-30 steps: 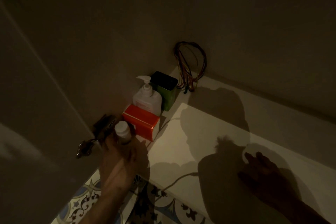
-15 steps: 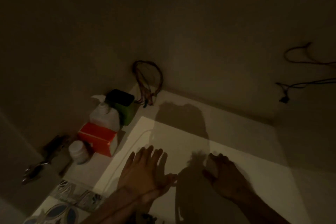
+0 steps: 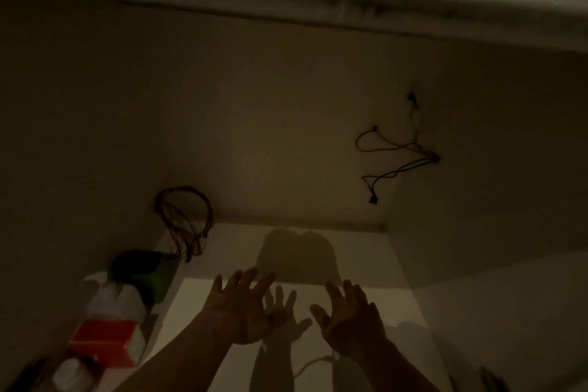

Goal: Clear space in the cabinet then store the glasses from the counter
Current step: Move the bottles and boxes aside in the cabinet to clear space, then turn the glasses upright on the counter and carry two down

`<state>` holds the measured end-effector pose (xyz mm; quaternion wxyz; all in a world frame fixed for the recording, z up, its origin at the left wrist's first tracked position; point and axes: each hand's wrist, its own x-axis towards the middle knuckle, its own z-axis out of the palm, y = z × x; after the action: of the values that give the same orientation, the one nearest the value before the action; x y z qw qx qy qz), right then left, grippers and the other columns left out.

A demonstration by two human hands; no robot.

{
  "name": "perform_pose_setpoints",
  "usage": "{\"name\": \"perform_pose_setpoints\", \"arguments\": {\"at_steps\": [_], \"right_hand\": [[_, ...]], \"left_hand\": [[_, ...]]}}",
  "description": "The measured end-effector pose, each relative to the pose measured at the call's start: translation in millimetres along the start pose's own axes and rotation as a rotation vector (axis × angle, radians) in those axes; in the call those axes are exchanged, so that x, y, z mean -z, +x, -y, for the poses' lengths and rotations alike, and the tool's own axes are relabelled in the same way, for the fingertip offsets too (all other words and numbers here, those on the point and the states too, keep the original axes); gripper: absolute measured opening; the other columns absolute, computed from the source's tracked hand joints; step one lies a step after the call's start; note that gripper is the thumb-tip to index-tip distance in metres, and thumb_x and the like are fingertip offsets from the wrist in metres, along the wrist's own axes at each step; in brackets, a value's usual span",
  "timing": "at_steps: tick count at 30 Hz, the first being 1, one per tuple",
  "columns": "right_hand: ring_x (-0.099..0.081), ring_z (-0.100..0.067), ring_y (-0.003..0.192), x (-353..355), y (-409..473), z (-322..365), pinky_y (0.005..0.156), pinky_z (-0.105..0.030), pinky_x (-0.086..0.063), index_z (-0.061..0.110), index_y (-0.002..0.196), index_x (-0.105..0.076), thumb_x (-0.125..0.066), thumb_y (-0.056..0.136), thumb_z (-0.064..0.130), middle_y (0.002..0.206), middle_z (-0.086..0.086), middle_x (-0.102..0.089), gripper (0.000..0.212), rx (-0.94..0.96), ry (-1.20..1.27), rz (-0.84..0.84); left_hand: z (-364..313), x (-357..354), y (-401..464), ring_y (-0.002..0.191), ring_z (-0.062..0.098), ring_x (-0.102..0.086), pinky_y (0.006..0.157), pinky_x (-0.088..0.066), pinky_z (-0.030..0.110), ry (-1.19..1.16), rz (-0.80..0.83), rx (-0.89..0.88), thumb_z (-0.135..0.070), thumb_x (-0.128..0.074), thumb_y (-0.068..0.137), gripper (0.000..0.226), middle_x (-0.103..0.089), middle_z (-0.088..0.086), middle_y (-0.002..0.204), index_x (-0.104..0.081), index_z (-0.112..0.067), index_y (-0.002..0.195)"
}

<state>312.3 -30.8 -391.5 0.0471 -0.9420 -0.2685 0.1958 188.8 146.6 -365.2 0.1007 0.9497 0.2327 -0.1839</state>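
I look into a dim cabinet with a pale shelf floor [image 3: 318, 251]. My left hand [image 3: 245, 309] and my right hand [image 3: 348, 318] hover side by side over the middle of the shelf, fingers spread, holding nothing. Along the left wall stand a small white bottle [image 3: 71, 374], a red box [image 3: 105, 342], a white pump bottle [image 3: 116, 299] and a green tin with a dark lid [image 3: 144, 267]. No glasses are in view.
A loop of coloured wires [image 3: 184, 219] hangs in the back left corner. More loose wires [image 3: 397, 156] dangle on the back wall at the right. The cabinet's right wall [image 3: 493, 200] bounds the shelf.
My left hand let go of the small white bottle beside the red box and came to the middle. Both hands rose off the shelf with fingers spread. The view tilted up and right.
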Motion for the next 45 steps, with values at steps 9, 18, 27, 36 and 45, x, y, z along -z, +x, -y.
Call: {"name": "perform_pose_setpoints", "arguments": {"at_steps": [9,18,27,36,45], "right_hand": [[-0.003,-0.033,0.153,44.5,-36.3,-12.5,0.121,-0.054,-0.014,0.030,0.158,-0.009,-0.025,0.098,0.064,0.168,-0.008,-0.002,0.071,-0.054,-0.003,0.091],[-0.023,-0.030,0.147,171.7,-191.7,20.6,0.115,-0.048,-0.028,0.027,0.156,-0.018,-0.033,0.098,0.057,0.161,-0.006,-0.023,0.067,-0.019,0.020,0.343],[-0.031,-0.034,0.141,346.9,-381.4,45.8,0.112,-0.046,-0.033,0.020,0.151,-0.028,-0.030,0.099,0.058,0.155,-0.010,-0.032,0.065,-0.026,0.043,0.489],[-0.062,-0.032,0.111,517.6,-474.9,94.7,0.093,-0.042,-0.051,0.024,0.118,-0.064,-0.040,0.089,0.063,0.122,-0.009,-0.066,0.055,0.028,0.088,0.361],[-0.057,-0.025,0.116,659.8,-477.5,143.2,0.094,-0.041,-0.049,0.027,0.128,-0.055,-0.047,0.091,0.061,0.128,-0.002,-0.060,0.052,0.084,0.108,-0.119]], "left_hand": [[-30.3,26.2,-28.3,0.151,0.021,0.000,0.120,0.001,0.049,-0.081,0.079,0.008,-0.087,-0.020,0.079,0.089,0.001,-0.007,0.166,0.006,-0.045,0.153],[-77.7,138.4,-194.0,0.151,0.020,-0.002,0.121,-0.004,0.045,-0.117,0.347,0.056,-0.080,-0.031,0.086,0.085,0.002,-0.008,0.165,0.005,-0.043,0.154],[-122.8,293.6,-403.7,0.144,0.020,-0.025,0.117,-0.022,0.039,-0.149,0.342,0.007,-0.070,-0.032,0.092,0.073,-0.022,-0.003,0.161,-0.014,-0.035,0.155],[-125.5,471.6,-501.0,0.134,0.021,-0.043,0.105,-0.041,0.038,-0.159,0.276,-0.040,-0.082,-0.042,0.079,0.085,-0.038,-0.001,0.154,-0.024,-0.041,0.151],[-77.9,614.7,-492.1,0.117,0.010,-0.054,0.092,-0.049,0.033,-0.207,-0.257,-0.141,-0.081,-0.046,0.077,0.075,-0.053,-0.013,0.136,-0.039,-0.043,0.141]]}}
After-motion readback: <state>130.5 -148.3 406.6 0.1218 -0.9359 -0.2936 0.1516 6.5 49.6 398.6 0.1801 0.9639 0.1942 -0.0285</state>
